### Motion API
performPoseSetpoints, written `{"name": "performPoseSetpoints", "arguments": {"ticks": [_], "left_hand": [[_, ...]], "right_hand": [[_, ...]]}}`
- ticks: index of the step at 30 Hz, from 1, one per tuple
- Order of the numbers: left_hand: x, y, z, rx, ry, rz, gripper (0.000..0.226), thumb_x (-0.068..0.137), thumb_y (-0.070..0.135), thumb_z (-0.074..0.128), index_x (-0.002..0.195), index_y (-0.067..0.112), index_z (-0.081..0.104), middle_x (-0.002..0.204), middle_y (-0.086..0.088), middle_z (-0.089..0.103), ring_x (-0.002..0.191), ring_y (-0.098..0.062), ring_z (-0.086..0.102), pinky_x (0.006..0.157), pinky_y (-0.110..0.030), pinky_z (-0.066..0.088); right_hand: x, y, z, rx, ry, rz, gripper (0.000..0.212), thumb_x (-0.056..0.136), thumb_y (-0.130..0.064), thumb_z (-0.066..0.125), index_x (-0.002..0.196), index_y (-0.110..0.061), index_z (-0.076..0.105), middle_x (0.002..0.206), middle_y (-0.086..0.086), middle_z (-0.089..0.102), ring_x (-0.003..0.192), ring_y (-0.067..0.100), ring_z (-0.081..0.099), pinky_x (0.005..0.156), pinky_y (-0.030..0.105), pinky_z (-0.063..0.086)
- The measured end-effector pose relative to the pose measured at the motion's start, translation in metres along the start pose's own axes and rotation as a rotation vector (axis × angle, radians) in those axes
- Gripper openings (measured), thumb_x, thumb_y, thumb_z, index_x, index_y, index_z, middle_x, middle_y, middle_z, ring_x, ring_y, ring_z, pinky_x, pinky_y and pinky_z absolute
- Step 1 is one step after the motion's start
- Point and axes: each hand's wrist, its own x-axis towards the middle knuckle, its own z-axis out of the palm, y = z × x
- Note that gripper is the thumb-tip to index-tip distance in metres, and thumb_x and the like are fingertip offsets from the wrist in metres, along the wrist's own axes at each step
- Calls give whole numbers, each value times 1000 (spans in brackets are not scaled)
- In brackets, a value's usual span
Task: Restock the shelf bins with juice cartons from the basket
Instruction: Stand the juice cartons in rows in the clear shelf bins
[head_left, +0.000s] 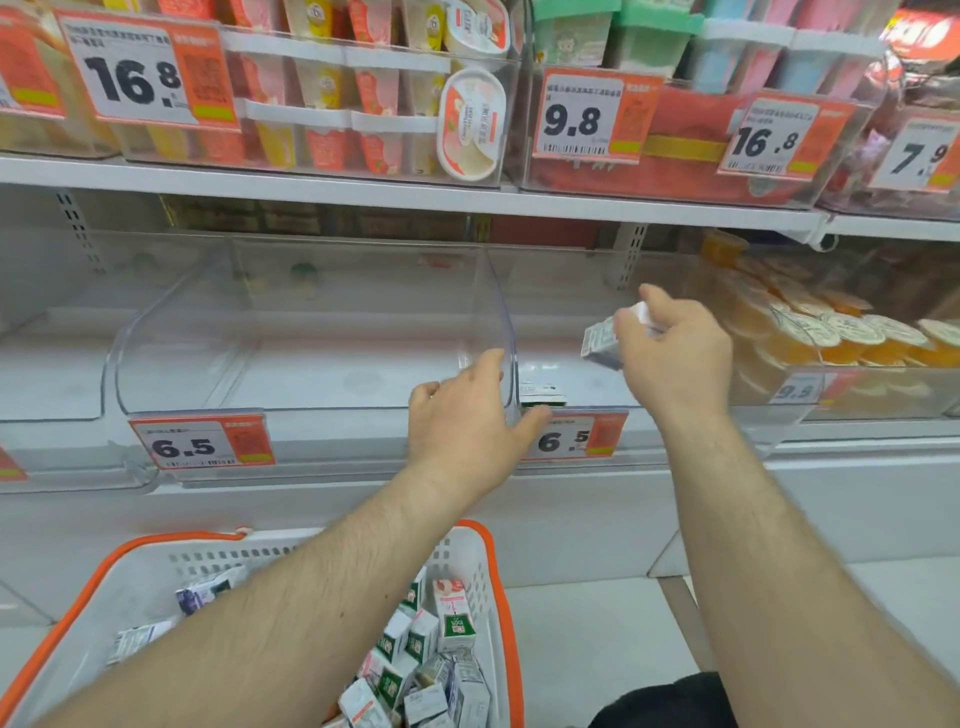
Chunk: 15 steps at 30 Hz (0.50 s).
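My right hand (675, 353) grips a small white juice carton (602, 340) and holds it over the clear shelf bin on the right (571, 291). A green and white carton (543, 395) lies at that bin's front left corner. My left hand (462, 421) hangs with relaxed fingers at the divider between the two clear bins, its thumb by the green carton. The left clear bin (171, 353) has nothing in it. Below, a white basket with an orange rim (498, 597) contains several small cartons (415, 670).
Orange price tags reading 6.5 (202, 444) hang on both bin fronts. A bin of orange jelly cups (831, 332) sits to the right. The shelf above (363, 195) carries dessert tubs and price cards. The basket rests against the white cabinet base.
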Motion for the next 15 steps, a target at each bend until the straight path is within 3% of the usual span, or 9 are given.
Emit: {"name": "performPoseSetpoints", "arguments": {"ticks": [3,7,9,11,13,15], "left_hand": [[2,0,14,75,27,28,65,89,61,54,140,26,35,133,5,56,120,-19,53,100,-37,31],[4,-9,30,93,118,39,62,89,59,54,140,30,35,126,8,60,116,-16,55,94,-36,32],[4,-11,33,93,150,42,58,90,56,54,140,30,36,125,9,60,112,-17,56,93,-35,31],[3,-11,35,88,178,50,55,91,52,55,139,30,38,122,9,60,110,-17,57,91,-34,30],[3,-12,36,83,195,61,55,93,50,54,141,30,37,122,9,60,109,-16,56,90,-32,29],[2,-13,37,77,204,67,55,93,49,54,142,30,37,122,9,61,108,-16,56,90,-32,29]], "right_hand": [[6,10,12,-165,-192,24,45,96,-34,57,138,-21,57,141,3,58,130,25,51,104,33,40],[5,12,28,-335,-470,28,41,90,-26,55,129,-23,65,133,2,63,124,27,55,96,31,45],[7,12,32,-393,-550,7,33,86,-20,53,113,-14,71,118,7,69,112,31,59,89,33,50],[11,12,35,-393,-598,9,19,85,-16,50,86,-8,67,89,9,67,90,34,59,71,34,51],[13,11,36,-404,-622,2,21,85,-12,46,65,-11,52,67,6,52,71,30,49,53,31,38],[12,9,36,-487,-661,-56,27,84,-4,43,58,-12,41,62,3,41,68,27,41,47,31,27]]}}
